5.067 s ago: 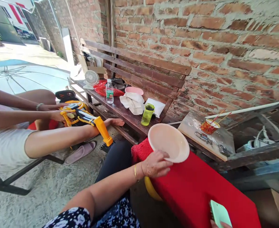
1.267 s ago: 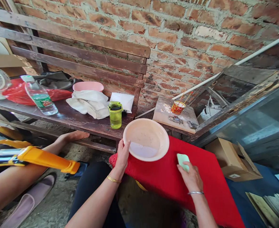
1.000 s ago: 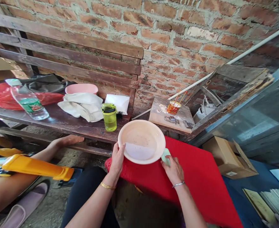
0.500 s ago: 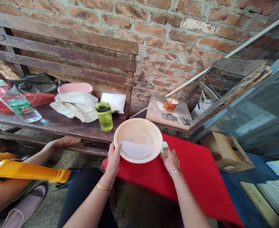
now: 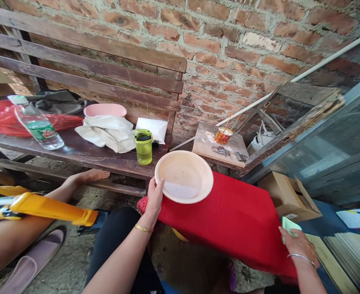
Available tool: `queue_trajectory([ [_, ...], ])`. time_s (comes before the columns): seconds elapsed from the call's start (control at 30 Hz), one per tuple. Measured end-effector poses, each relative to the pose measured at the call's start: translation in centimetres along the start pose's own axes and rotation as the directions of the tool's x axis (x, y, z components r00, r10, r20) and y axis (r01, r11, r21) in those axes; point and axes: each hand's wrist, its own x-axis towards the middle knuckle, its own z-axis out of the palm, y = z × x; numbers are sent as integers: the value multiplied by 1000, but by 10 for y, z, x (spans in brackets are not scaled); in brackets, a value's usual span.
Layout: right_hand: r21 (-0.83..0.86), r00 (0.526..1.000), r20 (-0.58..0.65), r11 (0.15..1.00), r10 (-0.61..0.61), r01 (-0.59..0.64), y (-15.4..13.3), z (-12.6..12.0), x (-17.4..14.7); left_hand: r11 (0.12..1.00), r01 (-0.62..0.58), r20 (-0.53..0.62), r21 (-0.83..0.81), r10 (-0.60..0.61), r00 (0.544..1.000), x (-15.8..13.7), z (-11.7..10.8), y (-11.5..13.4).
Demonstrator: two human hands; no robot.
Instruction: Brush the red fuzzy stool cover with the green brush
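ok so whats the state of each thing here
Beige basin: open side up, left hand gripping rim
Mint-green item: held in right hand
Green bottle: upright, lidded, partly filled
Clear bottle: capped, level unclear
Red cup: upright, sticks inside
White cloth: crumpled
Cardboard box: flaps partly open

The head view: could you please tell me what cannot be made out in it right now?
In the head view:
Left hand: fingertips, hidden by the basin or the hand.
Mint-green object: underside, hidden by the right hand.
Dark specks in the basin: too small to identify.
Cardboard box: contents, hidden by its flaps.
Yellow-orange object: far end, cut off by left edge.
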Motion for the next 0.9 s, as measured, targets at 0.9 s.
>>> queue_trajectory([
  [0.9,30,995,98,999,31,-35,71,12,-52,995,-41,-40,91,45,998,6,4,-2],
])
